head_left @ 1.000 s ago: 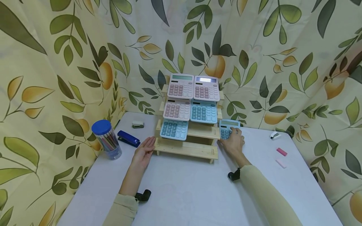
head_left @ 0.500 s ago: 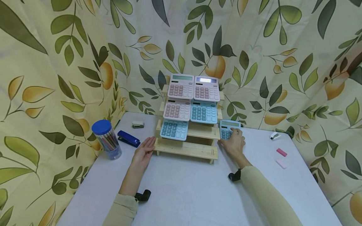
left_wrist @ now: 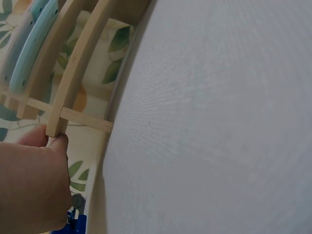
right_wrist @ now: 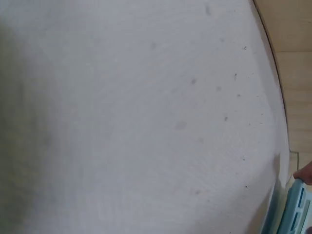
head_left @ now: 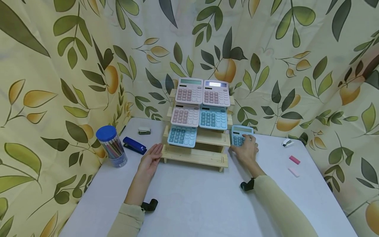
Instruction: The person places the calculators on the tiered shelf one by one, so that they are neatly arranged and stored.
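My left hand (head_left: 149, 160) pinches the left end of the lowest board of a tiered wooden rack (head_left: 193, 157), its finger and thumb on either side of the wood in the left wrist view. To the right of the rack, my right hand (head_left: 245, 152) grips a blue calculator (head_left: 238, 134) by its near part, the fingers covering some keys. Two pink calculators (head_left: 189, 91) stand side by side on the top tier. Below them are a pink calculator (head_left: 185, 115) and a blue calculator (head_left: 213, 117). Another blue calculator (head_left: 182, 135) leans at the left of the tier beneath.
Left of the rack are a clear jar of pencils with a blue lid (head_left: 111, 145), a blue stapler (head_left: 134, 145) and a small white-and-green stapler (head_left: 144, 130). Far right on the table lie a small white item (head_left: 288, 142), a dark pink block (head_left: 294, 159) and a pale pink block (head_left: 294, 171).
The right hand and its blue calculator have shifted slightly to the right, away from the rack. The left hand and the other calculators stay in place.
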`<state>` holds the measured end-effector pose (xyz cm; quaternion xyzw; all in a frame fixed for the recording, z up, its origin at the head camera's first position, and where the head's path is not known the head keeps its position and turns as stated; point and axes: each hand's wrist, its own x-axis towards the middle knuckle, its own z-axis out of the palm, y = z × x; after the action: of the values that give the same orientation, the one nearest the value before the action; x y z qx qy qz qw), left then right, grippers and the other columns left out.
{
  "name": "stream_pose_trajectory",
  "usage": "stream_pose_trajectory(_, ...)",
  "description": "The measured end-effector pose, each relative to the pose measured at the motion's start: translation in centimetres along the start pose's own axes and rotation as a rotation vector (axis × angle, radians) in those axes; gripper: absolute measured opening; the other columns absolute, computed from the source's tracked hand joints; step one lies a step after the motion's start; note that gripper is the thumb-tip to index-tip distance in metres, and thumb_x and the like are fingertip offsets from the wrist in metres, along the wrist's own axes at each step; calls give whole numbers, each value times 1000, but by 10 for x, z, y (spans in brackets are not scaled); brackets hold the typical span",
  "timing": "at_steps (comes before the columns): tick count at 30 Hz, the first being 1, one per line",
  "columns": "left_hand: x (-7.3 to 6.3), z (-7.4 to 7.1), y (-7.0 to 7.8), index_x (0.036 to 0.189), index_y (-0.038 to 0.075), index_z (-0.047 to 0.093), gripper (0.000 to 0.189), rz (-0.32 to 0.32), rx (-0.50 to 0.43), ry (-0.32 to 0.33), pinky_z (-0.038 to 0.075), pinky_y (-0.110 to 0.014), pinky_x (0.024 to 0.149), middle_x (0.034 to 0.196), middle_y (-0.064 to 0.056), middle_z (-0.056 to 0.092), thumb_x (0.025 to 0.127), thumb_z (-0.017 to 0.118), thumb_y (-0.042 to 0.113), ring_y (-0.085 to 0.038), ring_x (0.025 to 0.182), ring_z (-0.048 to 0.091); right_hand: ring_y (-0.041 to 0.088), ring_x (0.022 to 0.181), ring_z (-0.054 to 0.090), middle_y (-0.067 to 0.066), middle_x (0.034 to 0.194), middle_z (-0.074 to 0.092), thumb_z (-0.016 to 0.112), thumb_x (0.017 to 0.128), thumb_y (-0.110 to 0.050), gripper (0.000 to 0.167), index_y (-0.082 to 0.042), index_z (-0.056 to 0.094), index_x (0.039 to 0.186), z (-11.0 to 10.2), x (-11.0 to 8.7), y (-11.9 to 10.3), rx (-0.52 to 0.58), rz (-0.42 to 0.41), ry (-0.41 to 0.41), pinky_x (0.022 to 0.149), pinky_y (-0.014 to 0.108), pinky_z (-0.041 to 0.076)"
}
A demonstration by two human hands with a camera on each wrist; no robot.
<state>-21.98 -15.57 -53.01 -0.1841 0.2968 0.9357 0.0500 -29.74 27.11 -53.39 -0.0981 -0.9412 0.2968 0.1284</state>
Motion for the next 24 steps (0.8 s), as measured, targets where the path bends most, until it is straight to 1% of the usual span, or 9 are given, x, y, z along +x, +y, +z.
stream_pose_trajectory(7,0,-1,0,165,6,25,76,3,-2,2,35,-34,123,168,-14,33,97,41,-24,-24,153,37,51,132,39,27,160,29,84,84,-30,82,0,46,150,-6,-2,-1,23,-8,26,106,66,33)
stream_pose_trajectory(14,-1,0,0,166,5,22,76,10,14,-14,33,-34,123,169,-15,30,97,39,-24,-24,154,34,49,134,39,25,159,31,85,83,-30,83,0,47,150,-12,-5,-5,40,-29,50,107,65,33)
stream_pose_trajectory(18,-1,0,0,166,6,23,76,6,15,-12,35,-33,123,169,-14,31,97,40,-23,-24,154,35,48,134,39,24,159,31,85,82,-31,83,0,48,149,-17,-9,-9,43,-31,58,108,65,34)
stream_pose_trajectory(24,0,0,1,166,7,24,76,-2,18,-7,36,-32,122,168,-13,33,98,41,-22,-22,153,37,48,134,40,24,159,32,86,81,-28,81,0,50,148,-27,-14,-14,58,-43,76,108,65,34)
